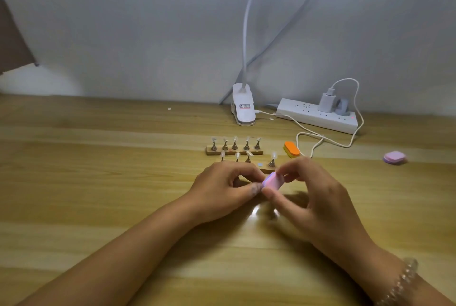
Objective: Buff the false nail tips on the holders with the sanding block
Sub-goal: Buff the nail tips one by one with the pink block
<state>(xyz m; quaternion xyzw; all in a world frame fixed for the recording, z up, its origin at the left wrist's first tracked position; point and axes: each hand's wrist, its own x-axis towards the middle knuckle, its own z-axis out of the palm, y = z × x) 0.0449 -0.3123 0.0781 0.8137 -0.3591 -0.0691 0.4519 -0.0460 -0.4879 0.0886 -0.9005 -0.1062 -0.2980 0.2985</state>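
Pink-and-lilac foam sanding block (272, 180) is pinched between the thumb and fingertips of the right hand (313, 197), just in front of the nearer wooden strip of metal nail holders (267, 170). The left hand (227, 189) is curled, its thumb meeting the block's end; whether it also pinches a nail tip I cannot tell. One spot on that strip looks vacant, so a holder may be off its base.

Both hands crowd the front row. A hard stroke could probably snap a clear false nail tip (274, 155) off its stem, or tip the slim holders into the farther wooden strip of five holders (234, 152). A small loose tip would be hard to find on the pale wooden counter (98, 182).
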